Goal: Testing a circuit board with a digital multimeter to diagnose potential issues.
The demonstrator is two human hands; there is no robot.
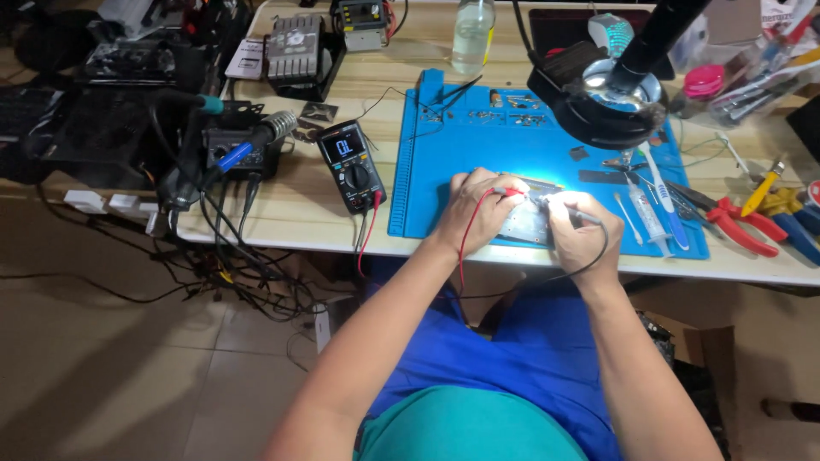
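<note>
Head cam looks down on a wooden bench with a blue mat (427, 171). Left hand (478, 209) is pinched shut around the red probe (510, 193), right hand (581, 226) closed the same way on the black probe (589, 219), both tips down on a small metal board (530, 224) lying flat at the mat's near edge, between the hands. Leads trail off the bench edge, red one toward the meter (352, 164) just left of the mat.

Board looks light, stiff and thin, probably easy to scratch or short, so I'd grab it by the edges only. Probes are light and slim, held pen-style near the tip; the leads are floppy and could tug them. Lamp (611, 98) hangs over the mat's far side, pliers (739, 222) to the right.
</note>
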